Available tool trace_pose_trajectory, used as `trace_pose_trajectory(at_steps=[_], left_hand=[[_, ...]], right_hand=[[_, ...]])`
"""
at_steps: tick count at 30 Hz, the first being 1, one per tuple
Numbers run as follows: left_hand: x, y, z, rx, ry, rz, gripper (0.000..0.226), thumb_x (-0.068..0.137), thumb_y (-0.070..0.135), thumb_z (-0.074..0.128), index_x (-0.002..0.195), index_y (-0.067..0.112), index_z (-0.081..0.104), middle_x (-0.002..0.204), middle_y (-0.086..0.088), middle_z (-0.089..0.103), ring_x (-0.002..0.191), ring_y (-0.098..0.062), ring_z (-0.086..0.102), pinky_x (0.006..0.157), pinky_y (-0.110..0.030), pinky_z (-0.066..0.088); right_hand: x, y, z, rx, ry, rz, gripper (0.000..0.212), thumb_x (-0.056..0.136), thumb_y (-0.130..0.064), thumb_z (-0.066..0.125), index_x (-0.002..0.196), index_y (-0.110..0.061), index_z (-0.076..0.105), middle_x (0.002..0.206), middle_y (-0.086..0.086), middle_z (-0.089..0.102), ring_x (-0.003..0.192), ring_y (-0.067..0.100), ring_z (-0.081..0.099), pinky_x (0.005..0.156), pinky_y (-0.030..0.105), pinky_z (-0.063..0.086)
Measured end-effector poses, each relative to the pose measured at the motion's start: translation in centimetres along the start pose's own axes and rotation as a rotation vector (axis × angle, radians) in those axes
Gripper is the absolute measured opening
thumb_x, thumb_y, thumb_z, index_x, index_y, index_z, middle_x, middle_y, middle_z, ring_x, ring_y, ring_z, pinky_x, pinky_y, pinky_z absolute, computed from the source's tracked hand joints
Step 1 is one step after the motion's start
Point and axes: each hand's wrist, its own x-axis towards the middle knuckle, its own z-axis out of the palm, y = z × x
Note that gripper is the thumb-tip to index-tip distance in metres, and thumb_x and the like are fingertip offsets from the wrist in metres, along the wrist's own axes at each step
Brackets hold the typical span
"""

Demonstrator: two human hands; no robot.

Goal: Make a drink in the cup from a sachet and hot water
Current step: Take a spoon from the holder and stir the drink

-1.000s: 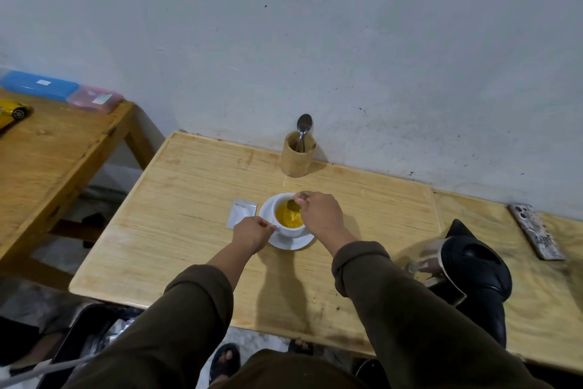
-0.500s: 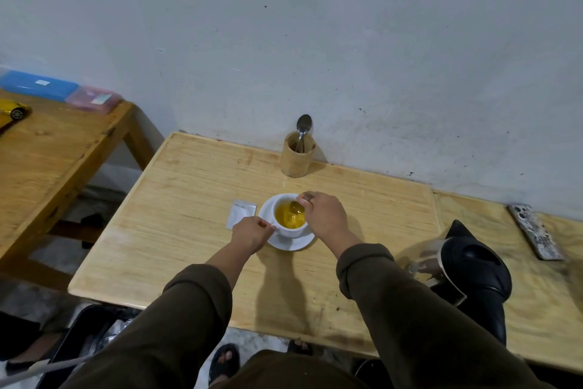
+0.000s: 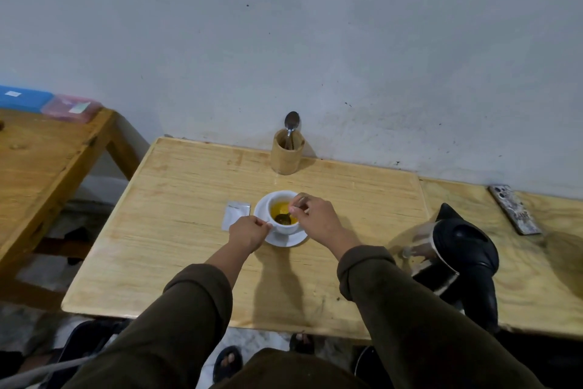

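The cup (image 3: 283, 213) of yellow drink sits on its saucer (image 3: 288, 238) mid-table (image 3: 176, 243), with bare wood open in front and to the left, the sachet (image 3: 235, 215) just beside the saucer, a wooden holder (image 3: 287, 155) near the wall and the kettle (image 3: 457, 249) at the right edge. The left hand (image 3: 247, 232) pinches the cup's handle side. The right hand (image 3: 315, 218), arched over the rim, pinches a spoon (image 3: 284, 218) whose bowl dips into the drink.
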Motion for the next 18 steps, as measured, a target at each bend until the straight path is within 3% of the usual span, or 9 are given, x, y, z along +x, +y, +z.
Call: trace_pose_trajectory(at_steps=[7, 11, 16, 18], left_hand=[[0.2, -0.1, 0.1, 0.048, -0.010, 0.020, 0.042, 0.096, 0.038, 0.046, 0.117, 0.010, 0.067, 0.117, -0.013, 0.070, 0.109, -0.029, 0.064, 0.089, -0.032, 0.047], [0.3, -0.1, 0.0, 0.075, -0.023, 0.031, 0.042, 0.096, 0.039, 0.046, 0.118, 0.009, 0.066, 0.118, -0.013, 0.069, 0.109, -0.029, 0.064, 0.090, -0.032, 0.047], [0.3, -0.2, 0.0, 0.165, -0.026, 0.070, 0.045, 0.098, 0.039, 0.040, 0.126, 0.010, 0.061, 0.126, -0.011, 0.065, 0.118, -0.027, 0.059, 0.098, -0.033, 0.045], [0.6, -0.4, 0.0, 0.155, -0.025, 0.071, 0.045, 0.098, 0.040, 0.040, 0.123, 0.009, 0.062, 0.125, -0.012, 0.066, 0.116, -0.027, 0.060, 0.096, -0.033, 0.044]], right_hand=[[-2.4, 0.2, -0.4, 0.151, 0.003, 0.033, 0.013, 0.084, -0.011, 0.066, 0.094, -0.007, 0.072, 0.090, 0.006, 0.070, 0.080, 0.013, 0.061, 0.077, 0.027, 0.051], [-4.1, 0.4, -0.6, 0.369, -0.088, 0.183, 0.015, 0.083, -0.004, 0.067, 0.097, -0.007, 0.072, 0.080, 0.002, 0.068, 0.066, 0.005, 0.057, 0.055, 0.010, 0.044], [-5.8, 1.1, -0.2, 0.422, -0.147, 0.341, 0.016, 0.084, -0.019, 0.063, 0.094, -0.018, 0.076, 0.096, 0.003, 0.075, 0.072, 0.007, 0.057, 0.060, 0.021, 0.040], [-6.3, 1.4, 0.2, 0.474, -0.141, 0.396, 0.019, 0.085, -0.025, 0.063, 0.093, -0.014, 0.076, 0.090, -0.001, 0.076, 0.065, 0.003, 0.057, 0.058, 0.022, 0.038]])
